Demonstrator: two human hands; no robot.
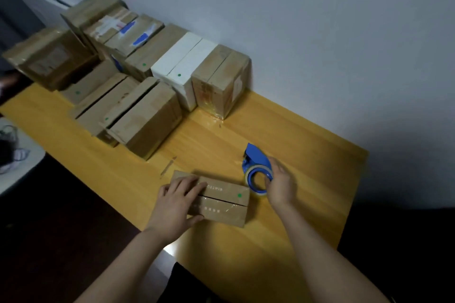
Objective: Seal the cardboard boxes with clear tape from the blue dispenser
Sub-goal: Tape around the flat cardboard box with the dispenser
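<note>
Where the yellow wooden surface (307,145) meets the wall, many cardboard boxes (138,81) stand stacked at its far left. Nearer, a small cardboard box (221,206) lies with a slit between its closed flaps. The left hand (176,204) presses flat on the box's left end, fingers extended. Just beside its right end, the right hand (280,186) grips the blue dispenser (256,160), which rests on the surface.

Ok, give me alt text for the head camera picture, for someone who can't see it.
A person's left hand rests on a small cardboard box on a yellow wooden table, while the right hand grips the blue tape dispenser right of it. More boxes, mostly brown, crowd the table's far left by the wall.
</note>
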